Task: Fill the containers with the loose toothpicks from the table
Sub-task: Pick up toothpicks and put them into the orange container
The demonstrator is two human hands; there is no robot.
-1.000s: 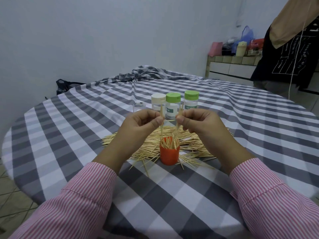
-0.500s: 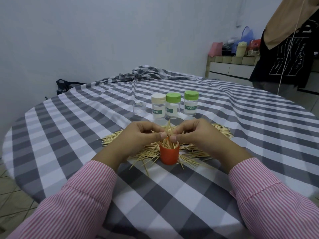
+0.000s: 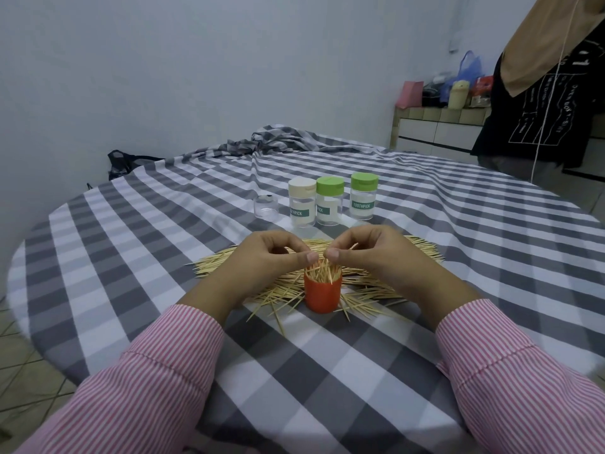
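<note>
Checked worktop (image 3: pixel 425 257); loose toothpicks (image 3: pixel 376 283) heaped around upright orange container (image 3: pixel 322 294), bristling with picks. Left hand (image 3: pixel 265 260) and right hand (image 3: pixel 370 253), grips pinched on toothpicks just above its mouth. Three capped jars (image 3: pixel 330 204) behind.

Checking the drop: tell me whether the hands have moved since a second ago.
Yes. Both the left hand and the right hand came down, from level with the lidded jars to just above the orange cup.
</note>
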